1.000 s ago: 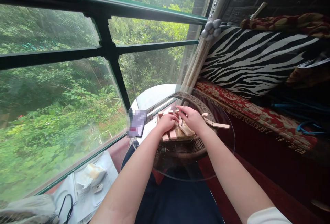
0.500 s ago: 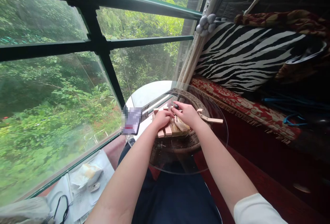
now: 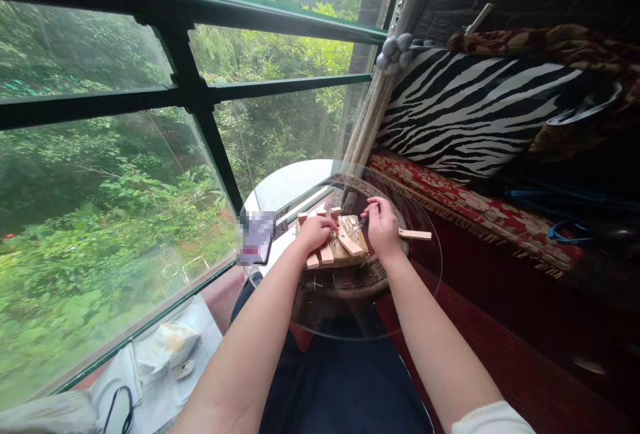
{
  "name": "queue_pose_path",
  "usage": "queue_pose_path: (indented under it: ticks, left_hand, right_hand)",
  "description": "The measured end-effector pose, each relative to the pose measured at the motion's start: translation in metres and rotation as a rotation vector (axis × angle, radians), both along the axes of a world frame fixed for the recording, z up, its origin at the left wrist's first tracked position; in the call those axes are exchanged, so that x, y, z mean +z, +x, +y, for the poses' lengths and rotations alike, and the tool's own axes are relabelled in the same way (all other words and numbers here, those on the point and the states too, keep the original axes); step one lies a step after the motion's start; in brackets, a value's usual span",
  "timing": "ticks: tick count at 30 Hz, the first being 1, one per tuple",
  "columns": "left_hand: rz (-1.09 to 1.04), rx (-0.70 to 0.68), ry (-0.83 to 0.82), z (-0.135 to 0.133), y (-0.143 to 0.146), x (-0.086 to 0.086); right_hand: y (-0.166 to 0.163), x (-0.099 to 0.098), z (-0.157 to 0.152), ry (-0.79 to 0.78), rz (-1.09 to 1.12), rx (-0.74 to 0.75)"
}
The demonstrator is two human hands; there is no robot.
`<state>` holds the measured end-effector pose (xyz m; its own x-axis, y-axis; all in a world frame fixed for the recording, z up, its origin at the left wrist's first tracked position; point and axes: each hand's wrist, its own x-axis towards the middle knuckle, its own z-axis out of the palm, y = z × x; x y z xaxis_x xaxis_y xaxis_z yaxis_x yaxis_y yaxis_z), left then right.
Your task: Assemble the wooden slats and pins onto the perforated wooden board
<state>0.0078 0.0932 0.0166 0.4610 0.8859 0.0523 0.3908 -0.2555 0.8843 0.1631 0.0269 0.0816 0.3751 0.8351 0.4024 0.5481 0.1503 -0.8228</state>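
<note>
On the round glass table lies a thick wooden board with several pale wooden strips across it. My left hand lies over the strips on the left part, fingers bent and closed down on a pale wooden strip. Another short strip rests slantwise on the board's right part and shows a dark spot, perhaps a hole or screw. Just right of the board, my right hand is raised with curled fingers. Something small and dark shows below its fingertips; I cannot make out what it is.
A loose wooden strip lies right of my right hand on the glass table. A phone-like, blurred-out item is at the table's left. Green-framed windows stand left; papers lie at lower left. A zebra-patterned panel stands right.
My right hand has moved right, off the board, uncovering the slanted strip. The dark-topped tool seen upright at its fingers no longer stands over the board. My left hand stays in place.
</note>
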Motion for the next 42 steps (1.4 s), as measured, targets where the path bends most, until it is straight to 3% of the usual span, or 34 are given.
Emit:
queue_pose_path:
  ticks: [1, 3, 5, 8, 11, 24, 27, 30, 32, 36, 42]
  left_hand:
    - [0.013, 0.006, -0.01, 0.0, 0.0, 0.0]
    - [0.034, 0.011, -0.013, -0.001, 0.0, 0.001]
    - [0.043, 0.008, 0.002, -0.002, 0.0, 0.002]
    - [0.037, -0.006, 0.018, -0.003, -0.001, 0.002]
    - [0.02, -0.01, 0.016, -0.002, -0.001, 0.001]
    - [0.006, -0.047, 0.009, -0.001, 0.0, 0.002]
    - [-0.048, -0.041, -0.029, -0.002, 0.0, 0.002]
    - [-0.125, -0.044, -0.084, -0.004, -0.001, 0.003]
    - [-0.15, -0.032, -0.126, -0.005, -0.002, 0.004]
    - [-0.158, -0.024, -0.234, -0.007, -0.003, 0.007]
    - [-0.161, -0.085, -0.224, -0.005, -0.005, 0.011]
  right_hand:
    - [0.005, -0.003, -0.004, -0.051, 0.16, -0.002]
    - [0.014, -0.01, -0.012, -0.262, 0.432, 0.139]
    - [0.019, -0.016, -0.017, -0.36, 0.606, 0.217]
    - [0.018, -0.022, -0.023, -0.476, 0.698, 0.234]
    - [0.01, -0.027, -0.029, -0.666, 0.627, 0.309]
    - [-0.003, -0.038, -0.04, -0.628, 0.721, 0.304]
    - [0.007, -0.031, -0.036, -0.591, 0.733, 0.209]
    - [0.019, -0.021, -0.03, -0.452, 0.857, 0.076]
    - [0.027, -0.017, -0.027, -0.412, 0.906, 0.065]
    - [0.043, -0.025, -0.024, -0.483, 0.668, 0.042]
    - [0.094, -0.034, -0.015, -0.699, -0.423, -0.223]
